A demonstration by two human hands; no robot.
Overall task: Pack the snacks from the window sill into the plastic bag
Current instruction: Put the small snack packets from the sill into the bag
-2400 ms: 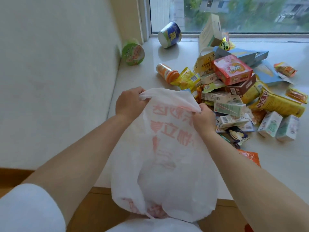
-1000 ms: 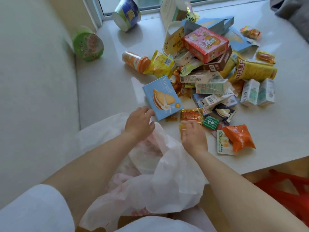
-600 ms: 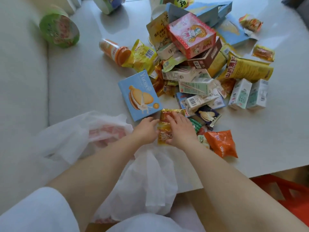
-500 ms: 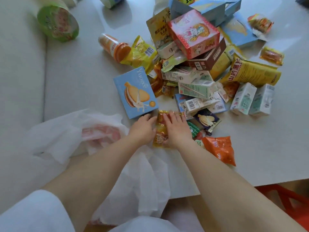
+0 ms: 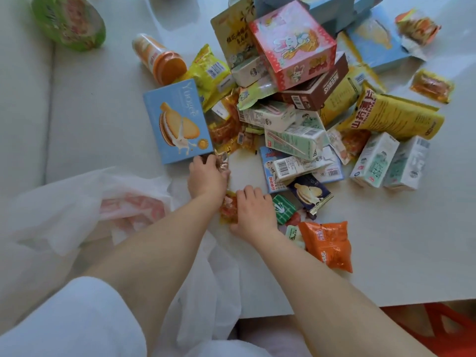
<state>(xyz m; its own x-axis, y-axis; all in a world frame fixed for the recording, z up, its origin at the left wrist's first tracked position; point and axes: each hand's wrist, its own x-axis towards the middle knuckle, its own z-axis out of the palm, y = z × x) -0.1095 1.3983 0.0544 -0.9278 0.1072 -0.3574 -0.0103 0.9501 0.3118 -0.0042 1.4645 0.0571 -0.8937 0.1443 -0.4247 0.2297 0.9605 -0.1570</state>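
Head camera view, looking down at a white window sill [image 5: 103,130] heaped with snacks. Step in hand, by my reading: gathering the first small packets from the near edge of the pile; nothing appears packed yet. The left hand [image 5: 206,177] curls its fingers around a crinkly amber packet [image 5: 223,161] just below a blue biscuit box [image 5: 177,122]. The right hand [image 5: 253,215], palm down with fingers bent and close together, presses on an orange-red packet [image 5: 228,207] lying between the two hands. Both forearms reach forward from the bottom of the view, nearly meeting at the wrists. The plastic bag [image 5: 77,210], white with red print, lies crumpled on the sill's near edge to the left, partly under the left forearm; whether its mouth is open I cannot tell. Next move likely calls for lifting both packets and finding the bag's opening. The main pile [image 5: 296,99] sits beyond the hands.
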